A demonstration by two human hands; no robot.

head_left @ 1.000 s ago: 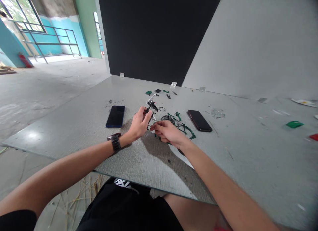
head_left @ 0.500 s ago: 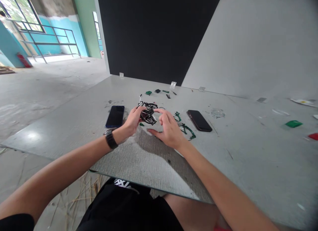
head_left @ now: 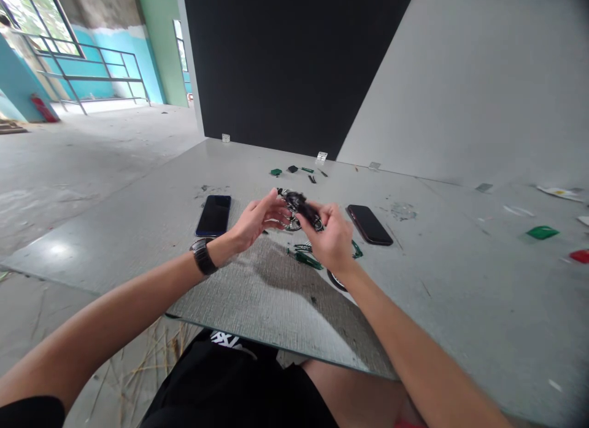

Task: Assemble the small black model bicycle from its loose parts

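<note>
A small black model bicycle [head_left: 298, 202], blurred by motion, is held above the table in my right hand [head_left: 335, 236], its thumb and fingers closed around one end. At the other end is my left hand [head_left: 258, 220], thumb raised and fingers parted and slightly bent; whether its fingertips touch the model I cannot tell. Below the right hand lie green model parts [head_left: 307, 260] and a small wheel [head_left: 337, 282], partly covered by that hand and wrist.
A phone [head_left: 214, 215] lies left of my hands, another phone [head_left: 369, 224] to the right. Farther back are small green and black pieces [head_left: 292, 169]. Green [head_left: 543, 232] and red [head_left: 580, 256] items lie far right. A black and grey panel [head_left: 294, 66] rises behind the table [head_left: 138, 231].
The model bicycle has gone from my left hand to my right and turned. My right hand has closed on it, my left fingers have loosened. More green parts and the wheel now show.
</note>
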